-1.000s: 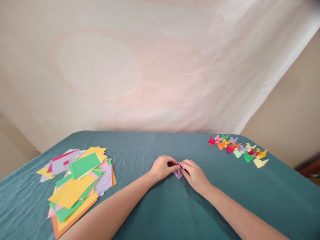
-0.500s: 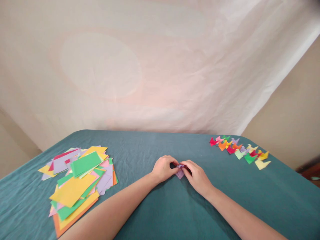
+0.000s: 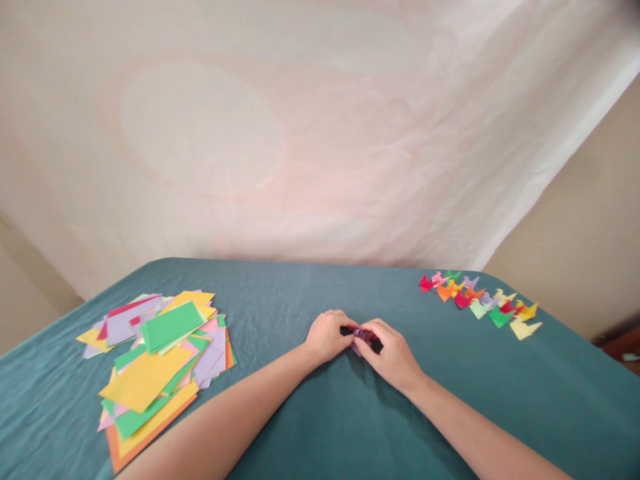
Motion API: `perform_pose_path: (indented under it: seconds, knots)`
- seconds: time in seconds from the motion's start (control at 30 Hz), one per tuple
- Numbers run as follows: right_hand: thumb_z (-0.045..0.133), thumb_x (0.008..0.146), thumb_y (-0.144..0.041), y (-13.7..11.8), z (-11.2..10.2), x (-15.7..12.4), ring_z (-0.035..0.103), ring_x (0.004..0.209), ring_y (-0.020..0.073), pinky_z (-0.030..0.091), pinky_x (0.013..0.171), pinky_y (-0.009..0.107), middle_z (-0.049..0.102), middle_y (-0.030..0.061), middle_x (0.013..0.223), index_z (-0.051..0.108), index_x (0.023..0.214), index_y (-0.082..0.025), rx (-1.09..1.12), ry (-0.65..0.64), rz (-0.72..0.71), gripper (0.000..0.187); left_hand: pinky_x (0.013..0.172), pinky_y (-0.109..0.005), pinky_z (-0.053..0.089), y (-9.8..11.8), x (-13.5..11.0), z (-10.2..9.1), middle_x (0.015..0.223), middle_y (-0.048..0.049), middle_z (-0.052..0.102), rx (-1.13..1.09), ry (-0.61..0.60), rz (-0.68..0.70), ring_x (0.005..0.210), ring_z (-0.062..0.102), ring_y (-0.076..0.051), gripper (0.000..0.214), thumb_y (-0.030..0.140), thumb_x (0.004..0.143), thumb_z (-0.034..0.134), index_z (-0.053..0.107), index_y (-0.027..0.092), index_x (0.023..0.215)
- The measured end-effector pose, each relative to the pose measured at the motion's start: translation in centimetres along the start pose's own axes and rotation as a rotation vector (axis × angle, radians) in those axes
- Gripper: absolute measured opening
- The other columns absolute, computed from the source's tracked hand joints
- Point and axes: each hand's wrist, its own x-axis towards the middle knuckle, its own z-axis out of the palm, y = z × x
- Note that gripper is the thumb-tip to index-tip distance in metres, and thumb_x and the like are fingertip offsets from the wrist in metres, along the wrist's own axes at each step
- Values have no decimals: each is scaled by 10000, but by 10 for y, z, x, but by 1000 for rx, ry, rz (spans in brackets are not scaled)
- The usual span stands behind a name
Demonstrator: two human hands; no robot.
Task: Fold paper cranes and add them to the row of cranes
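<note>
Where the view reaches beyond both hands, a pale hanging cloth [image 3: 320,133] fills the background. Below it, the table [image 3: 280,293], under a dark green-blue cover, extends to either side of the hands. A loose pile of coloured paper [image 3: 147,380] lies on it, well apart from the left hand [image 3: 330,338] on that hand's outer side; yellow, green, purple, pink, red and orange sheets overlap at mixed angles. Beyond the right hand [image 3: 390,351] and to its outer side, a cluster of small folded paper birds [image 3: 480,308] stands well apart from it, in several colours.

Both hands meet at the smallest item noted, a folded purple paper [image 3: 356,349]. It sits directly between the two sets of fingertips, touching both. The left hand pinches it between thumb and fingers; the right hand does likewise from the opposite side. Fingers hide much of the paper, so its exact form cannot be determined.
</note>
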Motion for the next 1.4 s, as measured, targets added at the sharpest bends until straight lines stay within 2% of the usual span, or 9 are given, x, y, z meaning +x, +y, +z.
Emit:
perform_pose_path:
  seconds: [0.27,0.6,0.83,1.1,1.4]
  knots:
    - [491,845,-231,3,1,3,581,720,162,474,687,272,612,36,821,620,882,-205,-48,25,-1,136,795,-253,428,-1,0,2,844,-4,664,-3,15,20,836,579,-175,216,235,731,605,708,253,919]
    - [477,855,-245,4,1,2,586,711,159,476,672,270,617,36,823,618,883,-209,-61,33,-7,148,852,-261,418,3,-1,-9,877,1,687,-120,-71,71,875,587,-171,218,220,781,578,706,261,953]
    - [507,847,-335,-3,0,2,590,714,165,472,681,264,622,38,810,621,874,-205,-125,61,-19,175,844,-270,429,3,-1,-4,883,-6,680,-50,-47,-2,883,584,-185,249,210,744,592,707,268,957]
    - [440,885,-266,-5,0,2,603,703,148,469,685,248,640,35,830,635,869,-208,-177,70,-31,204,812,-260,438,5,-2,-1,852,-2,685,-7,1,-19,849,591,-179,212,207,747,579,720,264,894]
    - [407,893,-223,-6,0,0,622,751,157,485,718,256,657,43,893,656,945,-220,-214,58,-70,254,757,-250,447,3,-3,1,841,2,688,13,32,-36,807,602,-170,143,249,764,586,721,244,811]
